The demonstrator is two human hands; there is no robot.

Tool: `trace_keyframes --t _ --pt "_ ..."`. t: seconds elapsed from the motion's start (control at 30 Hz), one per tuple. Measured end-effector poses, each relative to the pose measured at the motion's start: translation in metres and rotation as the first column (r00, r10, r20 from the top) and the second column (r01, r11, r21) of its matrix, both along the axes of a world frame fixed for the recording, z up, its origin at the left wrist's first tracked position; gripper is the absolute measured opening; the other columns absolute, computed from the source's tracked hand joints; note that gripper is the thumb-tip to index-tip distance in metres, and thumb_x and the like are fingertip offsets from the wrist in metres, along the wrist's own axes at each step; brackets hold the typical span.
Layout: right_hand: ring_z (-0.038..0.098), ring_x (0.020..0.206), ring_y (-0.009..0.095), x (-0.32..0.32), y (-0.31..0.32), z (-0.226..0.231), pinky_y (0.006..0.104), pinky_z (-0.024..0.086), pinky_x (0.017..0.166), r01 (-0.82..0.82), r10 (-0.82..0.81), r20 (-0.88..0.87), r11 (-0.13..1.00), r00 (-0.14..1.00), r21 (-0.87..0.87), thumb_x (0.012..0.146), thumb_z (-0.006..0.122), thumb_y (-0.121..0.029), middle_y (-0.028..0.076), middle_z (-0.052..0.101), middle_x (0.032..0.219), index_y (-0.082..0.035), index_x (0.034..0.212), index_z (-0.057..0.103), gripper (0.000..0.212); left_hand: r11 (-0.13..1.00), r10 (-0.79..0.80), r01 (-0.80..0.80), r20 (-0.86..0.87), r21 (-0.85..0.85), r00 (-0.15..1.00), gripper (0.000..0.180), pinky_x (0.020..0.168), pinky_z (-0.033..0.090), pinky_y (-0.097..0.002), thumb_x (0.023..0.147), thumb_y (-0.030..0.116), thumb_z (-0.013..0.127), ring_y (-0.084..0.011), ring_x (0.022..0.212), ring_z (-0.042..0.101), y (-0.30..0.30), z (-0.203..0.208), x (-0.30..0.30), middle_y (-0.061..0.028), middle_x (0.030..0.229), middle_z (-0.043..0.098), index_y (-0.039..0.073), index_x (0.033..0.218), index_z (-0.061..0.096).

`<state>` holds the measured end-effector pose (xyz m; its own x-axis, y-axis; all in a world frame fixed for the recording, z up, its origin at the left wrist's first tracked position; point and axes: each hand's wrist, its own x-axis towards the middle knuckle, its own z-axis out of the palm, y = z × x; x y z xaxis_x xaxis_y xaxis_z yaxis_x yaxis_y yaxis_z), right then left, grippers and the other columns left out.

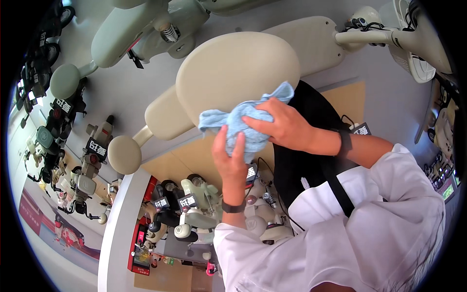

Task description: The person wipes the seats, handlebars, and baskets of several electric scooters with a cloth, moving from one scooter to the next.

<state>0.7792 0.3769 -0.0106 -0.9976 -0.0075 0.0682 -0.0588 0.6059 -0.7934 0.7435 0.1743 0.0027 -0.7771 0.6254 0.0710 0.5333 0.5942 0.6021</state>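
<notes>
In the head view both hands meet on one light blue cloth (245,124), bunched against the lower right edge of a beige scooter seat (233,73). The right hand (284,127) lies on top, fingers bent and clamped over the wad; the left hand (231,158) comes up from below, its fingers closed into the cloth's underside, so the two hands are together on it with no gap between them. A loose corner of the cloth sticks up past the right hand toward the seat's edge, and another tail hangs to the left. That looks like the weak point: with only the middle gripped, a loose end could drag or fold under and leave part of the seat untouched, or the wad could slip out if either hand slackens. The seat's edge curves away downward, so pressure near that rim may slide the cloth off the seat. Counted: one cloth, two hands, one dark band on each wrist, one seat under the cloth. A second beige seat (311,41) lies behind it toward the handlebar (369,35). Other pale scooters (146,29) stand around, several, too crowded to count exactly.
</notes>
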Motion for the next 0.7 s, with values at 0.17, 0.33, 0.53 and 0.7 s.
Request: trace_keyframes --t 0.17,0.33,0.53,0.7 --pt "0.060 0.095 0.028 -0.102 -0.012 -0.021 0.0369 0.053 0.077 0.050 -0.034 -0.165 0.994 0.986 0.095 0.068 0.076 -0.007 0.010 0.058 0.103 -0.022 0.124 0.063 0.059 0.968 0.239 -0.248 -0.160 -0.035 0.958 0.057 0.098 0.046 -0.0477 0.074 -0.007 0.071 -0.0399 0.120 0.052 0.031 0.005 -0.082 -0.0212 0.133 0.049 0.009 0.126 0.056" --pt "0.061 0.091 0.029 -0.104 0.051 -0.024 0.0389 0.053 0.073 0.176 -0.144 -0.184 0.969 0.972 0.173 0.067 0.076 -0.007 0.009 0.056 0.097 -0.020 0.122 0.064 0.057 0.982 0.134 -0.156 -0.190 -0.104 0.972 0.053 0.087 0.046 -0.0431 0.071 -0.004 0.068 -0.0357 0.110 0.057 0.096 0.001 -0.113 -0.0158 0.129 0.055 0.013 0.121 0.060" --pt "0.060 0.093 0.031 -0.009 0.075 0.018 0.0386 0.053 0.074 0.075 -0.095 0.094 0.977 0.991 0.198 0.061 0.079 -0.004 0.010 0.057 0.107 -0.018 0.124 0.064 0.066 0.999 0.051 -0.051 0.011 -0.006 0.999 0.044 0.087 0.047 -0.0413 0.079 0.006 0.065 -0.0305 0.111 0.058 0.099 0.015 -0.025 -0.0126 0.131 0.054 0.021 0.120 0.065" --pt "0.060 0.093 0.029 0.012 0.017 0.023 0.0391 0.053 0.075 -0.083 0.075 0.160 0.995 0.984 0.047 0.060 0.081 -0.009 0.011 0.056 0.105 -0.015 0.122 0.064 0.065 0.999 0.019 -0.018 0.016 -0.039 1.000 0.043 0.093 0.048 -0.0463 0.079 0.008 0.068 -0.0340 0.116 0.056 0.018 0.017 0.013 -0.0137 0.134 0.053 0.020 0.120 0.065"
